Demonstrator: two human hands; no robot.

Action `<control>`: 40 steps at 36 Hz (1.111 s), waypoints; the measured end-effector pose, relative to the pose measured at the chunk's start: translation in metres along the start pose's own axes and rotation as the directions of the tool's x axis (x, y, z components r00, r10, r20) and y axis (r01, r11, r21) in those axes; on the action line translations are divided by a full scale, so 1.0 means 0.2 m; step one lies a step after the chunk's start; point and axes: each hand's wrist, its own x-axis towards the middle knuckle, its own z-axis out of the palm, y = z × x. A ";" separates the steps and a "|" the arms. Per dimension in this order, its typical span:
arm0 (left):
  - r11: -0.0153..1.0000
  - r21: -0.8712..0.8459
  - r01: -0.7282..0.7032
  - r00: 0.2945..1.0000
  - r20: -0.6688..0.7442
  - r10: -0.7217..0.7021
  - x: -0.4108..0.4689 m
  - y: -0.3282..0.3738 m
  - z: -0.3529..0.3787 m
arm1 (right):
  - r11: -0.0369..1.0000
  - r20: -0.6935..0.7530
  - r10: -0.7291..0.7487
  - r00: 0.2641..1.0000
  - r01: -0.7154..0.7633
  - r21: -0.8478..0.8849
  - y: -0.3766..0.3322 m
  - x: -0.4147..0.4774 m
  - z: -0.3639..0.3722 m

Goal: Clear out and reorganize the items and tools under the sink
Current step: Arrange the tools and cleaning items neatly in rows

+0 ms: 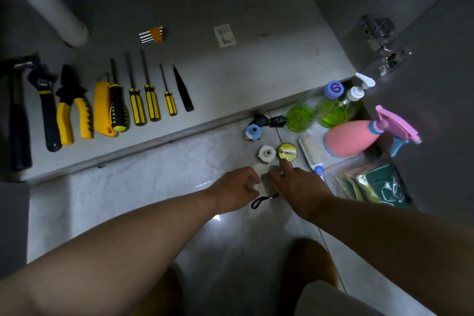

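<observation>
- Person is crouched at the open cabinet, both hands down on the floor tile (154, 187) among the small parts.
- Right hand (301, 188): index finger (285, 165) out straight, its tip at the near edge of the yellow tin (287, 152). The other fingers are curled over a yellow tool (278, 190) that is mostly hidden under the palm. Its black lanyard (260, 201) trails out toward the person's left.
- Left hand (234, 188): fingers curled, tips against a white piece (257, 171) between the two hands. Can't tell whether it's pinched or only touched.
- Key geometry: the tin lies straight ahead of the right index, away from the body. It's flat and round, so no long axis to line up. The right hand is clearly nearer; the left would have to cross over.
- White cap (266, 153) sits just left of the tin. It's closer to the left hand's line, with the blue fitting (253, 132) beyond it.
- My read: the tin is the next pick, but the right hand looks occupied, so free it first or slide the tin back.
- Screwdrivers (151, 102) and the other hand tools already sit in a row on the cabinet floor (230, 72), shafts pointing inward. The small parts are still loose outside.
</observation>
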 end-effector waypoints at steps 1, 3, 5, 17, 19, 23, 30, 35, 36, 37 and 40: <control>1.000 -0.016 0.011 1.000 0.006 -0.011 0.00 0.00 0.00 | 1.000 0.010 -0.015 1.000 0.015 0.016 0.01 0.01 -0.01; 0.998 -0.051 0.035 0.999 0.022 -0.034 -0.01 0.02 -0.01 | 0.996 0.023 -0.052 0.998 0.051 0.069 0.01 0.01 -0.03; 0.988 -0.146 0.059 0.997 0.054 -0.051 -0.03 0.04 -0.04 | 0.987 -0.021 -0.074 0.997 0.076 0.141 0.01 0.01 -0.06; 0.798 -0.580 -0.165 0.971 -0.238 0.028 -0.26 0.12 -0.59 | 0.751 -0.592 -0.047 0.804 0.420 0.510 -0.18 0.18 -0.63; 0.807 -0.549 -0.216 0.934 -0.357 0.007 -0.27 0.12 -0.72 | 0.751 -0.628 0.017 0.778 0.404 0.522 -0.20 0.27 -0.71; 0.853 -0.457 -0.253 0.799 -0.595 -0.082 -0.23 0.09 -1.00 | 0.748 -0.588 0.095 0.803 0.332 0.575 -0.22 0.46 -0.80; 0.929 -0.358 -0.096 0.648 -0.731 -0.215 -0.09 -0.02 -1.47 | 0.794 -0.532 0.101 0.841 0.255 0.553 -0.26 0.67 -0.84; 0.962 -0.271 0.021 0.569 -0.788 -0.235 0.04 -0.07 -1.69 | 0.831 -0.515 0.115 0.850 0.202 0.518 -0.27 0.72 -0.85; 0.968 -0.248 0.049 0.568 -0.790 -0.231 0.06 -0.07 -1.72 | 0.843 -0.512 0.121 0.850 0.185 0.505 -0.28 0.73 -0.85; 0.971 -0.227 0.076 0.573 -0.787 -0.229 0.08 -0.07 -1.75 | 0.855 -0.518 0.125 0.846 0.174 0.489 -0.28 0.73 -0.84; 0.972 -0.202 0.122 0.570 -0.787 -0.235 0.10 -0.07 -1.80 | 0.891 -0.551 0.091 0.830 0.179 0.417 -0.29 0.73 -0.82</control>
